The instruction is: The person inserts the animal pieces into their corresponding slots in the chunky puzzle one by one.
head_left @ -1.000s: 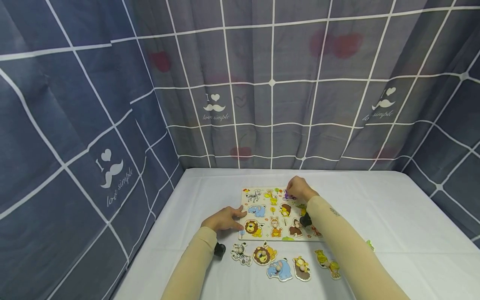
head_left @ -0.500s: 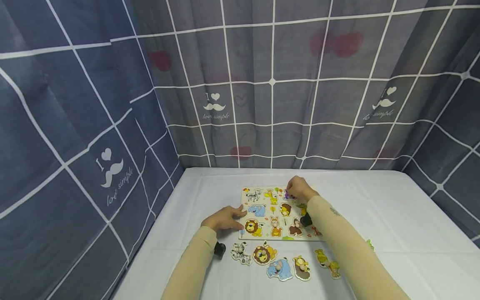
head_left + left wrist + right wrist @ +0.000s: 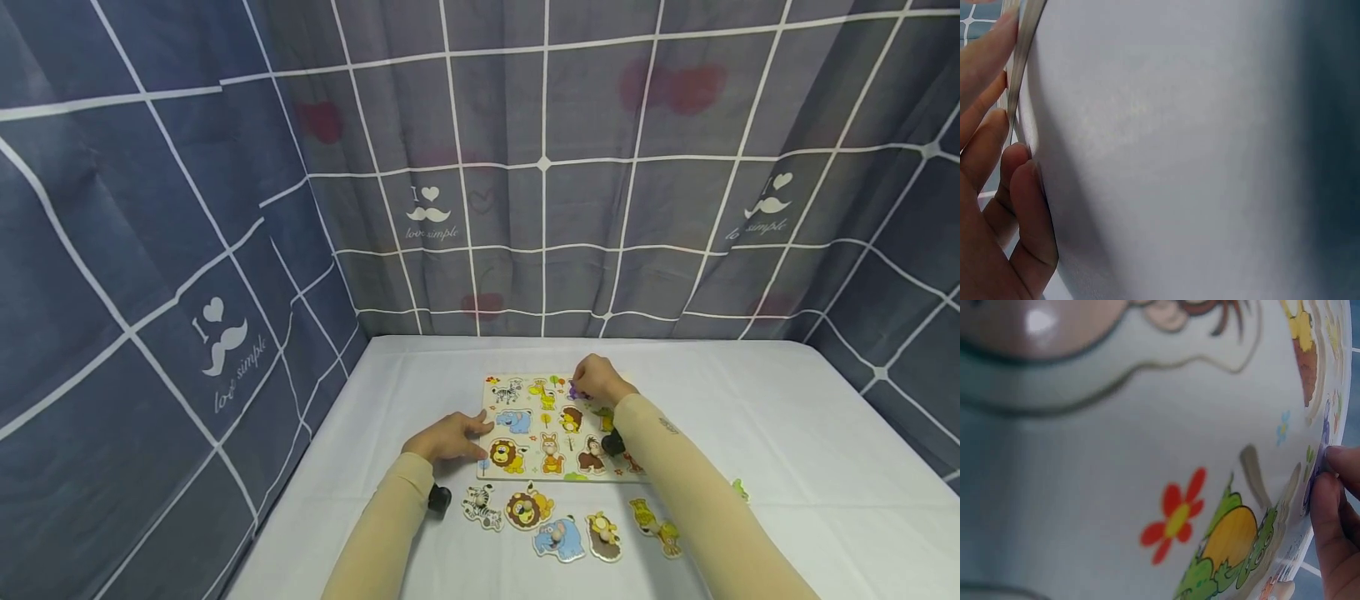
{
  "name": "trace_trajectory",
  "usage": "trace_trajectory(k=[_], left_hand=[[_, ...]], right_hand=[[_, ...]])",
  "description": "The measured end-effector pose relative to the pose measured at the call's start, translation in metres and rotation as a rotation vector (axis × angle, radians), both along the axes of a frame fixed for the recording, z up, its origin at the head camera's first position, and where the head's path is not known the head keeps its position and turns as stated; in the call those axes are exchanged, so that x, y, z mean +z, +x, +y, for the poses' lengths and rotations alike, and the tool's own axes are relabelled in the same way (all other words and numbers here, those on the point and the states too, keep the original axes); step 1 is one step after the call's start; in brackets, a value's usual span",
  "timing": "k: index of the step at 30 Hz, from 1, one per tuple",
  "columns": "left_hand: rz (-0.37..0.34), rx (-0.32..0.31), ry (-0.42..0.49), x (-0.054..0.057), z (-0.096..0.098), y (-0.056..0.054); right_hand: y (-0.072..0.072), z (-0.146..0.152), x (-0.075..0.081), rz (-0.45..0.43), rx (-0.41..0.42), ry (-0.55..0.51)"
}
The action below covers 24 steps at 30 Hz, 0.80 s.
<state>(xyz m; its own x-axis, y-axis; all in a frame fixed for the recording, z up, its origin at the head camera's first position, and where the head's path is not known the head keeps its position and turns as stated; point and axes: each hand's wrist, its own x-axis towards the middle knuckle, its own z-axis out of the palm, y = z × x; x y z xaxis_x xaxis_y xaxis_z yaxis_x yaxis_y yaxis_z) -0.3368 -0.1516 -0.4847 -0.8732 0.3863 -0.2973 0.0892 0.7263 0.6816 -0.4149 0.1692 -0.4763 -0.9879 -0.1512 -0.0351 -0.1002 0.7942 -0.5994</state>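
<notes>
A wooden animal peg puzzle board (image 3: 525,468) lies on the white table. My right hand (image 3: 597,377) is at its far right corner, thumb and finger pinching a purple puzzle piece (image 3: 576,390) at its slot. The right wrist view shows these fingertips (image 3: 1329,487) against the purple shape, mostly hidden by them. My left hand (image 3: 448,437) rests at the board's left edge, fingers spread and touching it. In the left wrist view the fingers (image 3: 985,147) lie along the board's edge (image 3: 1021,69). The right forearm hides part of the board's right side.
Loose pieces lie in front of the board: a zebra (image 3: 482,508), a lion (image 3: 528,509), an elephant (image 3: 558,540), a hedgehog (image 3: 603,537) and a giraffe (image 3: 655,528). A green piece (image 3: 741,490) shows beyond the right sleeve. A checked curtain (image 3: 510,275) stands behind the table.
</notes>
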Motion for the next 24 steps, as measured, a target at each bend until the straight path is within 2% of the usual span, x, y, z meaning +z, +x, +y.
trace_trajectory(k=[9, 16, 19, 24], left_hand=[[0.009, -0.010, -0.024, 0.000, 0.000, -0.001], [-0.004, -0.028, -0.033, -0.004, 0.008, 0.002], [0.002, -0.034, -0.027, -0.003, 0.007, 0.002], [0.015, -0.017, -0.006, 0.003, 0.003, 0.001]], right_hand=[[0.008, 0.004, 0.002, -0.011, -0.040, -0.006], [0.028, 0.023, 0.000, -0.005, -0.040, 0.018], [0.035, 0.030, 0.008, 0.049, -0.004, 0.047], [0.049, 0.050, 0.033, 0.123, 0.061, 0.086]])
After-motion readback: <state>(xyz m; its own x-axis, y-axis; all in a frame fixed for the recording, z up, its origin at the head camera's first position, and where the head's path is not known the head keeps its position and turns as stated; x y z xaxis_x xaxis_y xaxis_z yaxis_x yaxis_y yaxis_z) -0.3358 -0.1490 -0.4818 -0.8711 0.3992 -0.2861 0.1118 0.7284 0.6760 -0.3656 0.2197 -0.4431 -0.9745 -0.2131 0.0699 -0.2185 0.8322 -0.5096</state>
